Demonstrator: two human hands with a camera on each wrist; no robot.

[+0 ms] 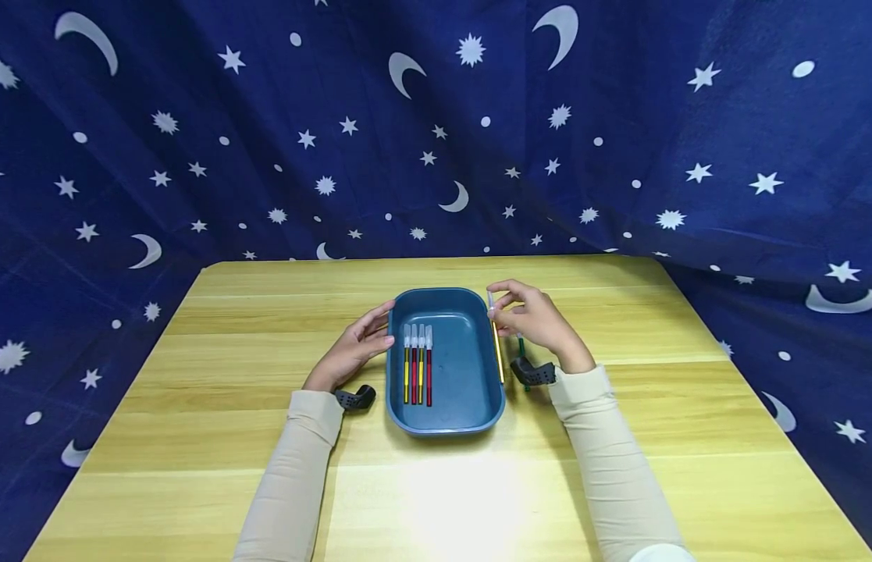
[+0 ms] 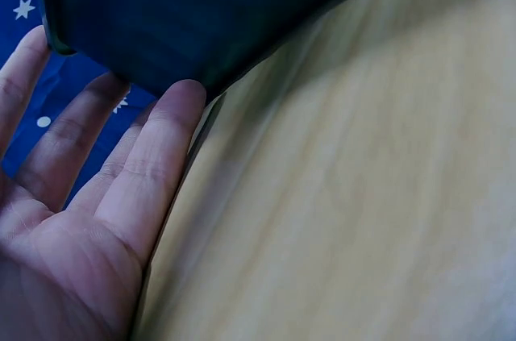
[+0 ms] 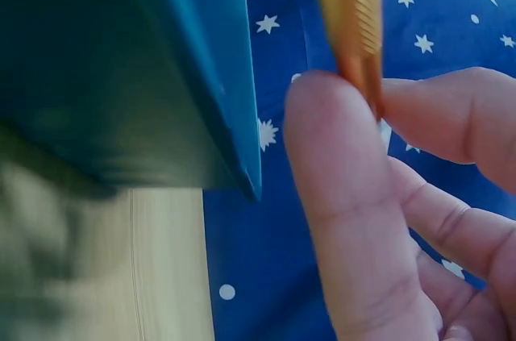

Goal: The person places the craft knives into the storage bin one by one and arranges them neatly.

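A blue rectangular tray (image 1: 464, 390) sits on the table. In its left half, two gold and two red craft knives (image 1: 429, 378) with clear caps lie side by side, caps toward the far end. My left hand (image 1: 354, 350) rests against the tray's left wall, its fingers fairly straight and thumb at the rim; the left wrist view has the fingertips on the outer wall (image 2: 161, 51). Beside the right rim, my right hand (image 1: 530, 316) pinches a gold craft knife (image 1: 498, 355) near its capped end. The right wrist view shows its knurled handle (image 3: 361, 18) between thumb and finger.
A green craft knife (image 1: 527, 388) lies on the table right of the tray, partly hidden by the right hand and its wrist camera (image 1: 534, 372). The wooden table (image 1: 218, 437) extends around the tray. A dark blue curtain (image 1: 379, 195) with moons and stars hangs behind.
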